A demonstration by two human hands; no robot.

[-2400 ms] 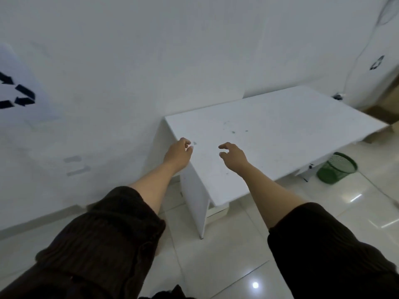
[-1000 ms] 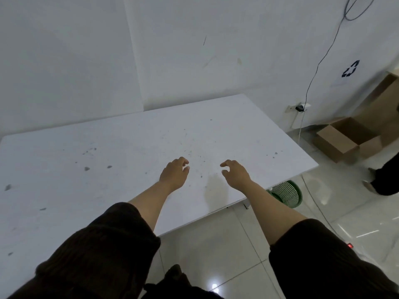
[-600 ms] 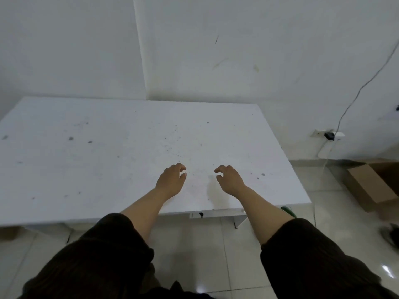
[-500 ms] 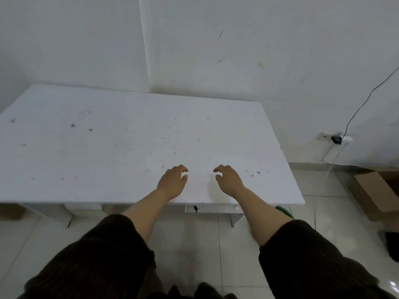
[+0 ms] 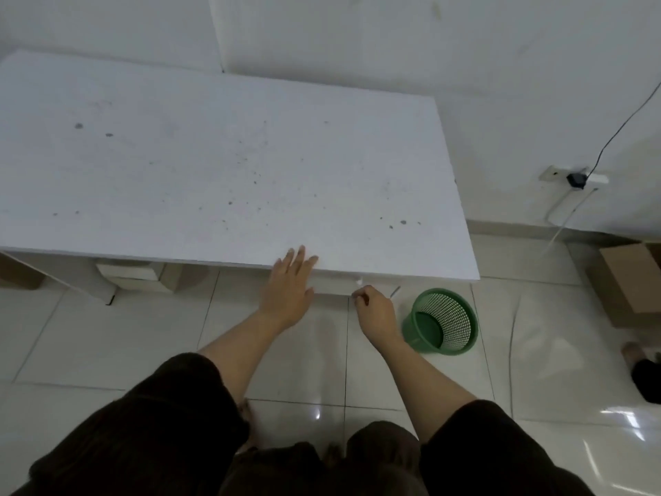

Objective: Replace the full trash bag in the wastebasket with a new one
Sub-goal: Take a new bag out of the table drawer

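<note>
White desk point(image 5: 214, 166) flecked with dark specks beyond the fingers point(image 5: 298, 257); green wastebasket point(image 5: 443, 322) with mesh-patterned wall right of them; glossy pale tiled floor point(image 5: 143, 334); dark brown sleeves point(image 5: 161, 424); brown cardboard box point(image 5: 629, 281)

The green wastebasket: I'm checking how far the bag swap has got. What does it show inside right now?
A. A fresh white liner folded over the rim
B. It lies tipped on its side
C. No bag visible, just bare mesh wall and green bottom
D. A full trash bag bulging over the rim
C: the green wastebasket stands upright on the floor, and its mesh wall and solid bottom show with no bag visible.
</note>
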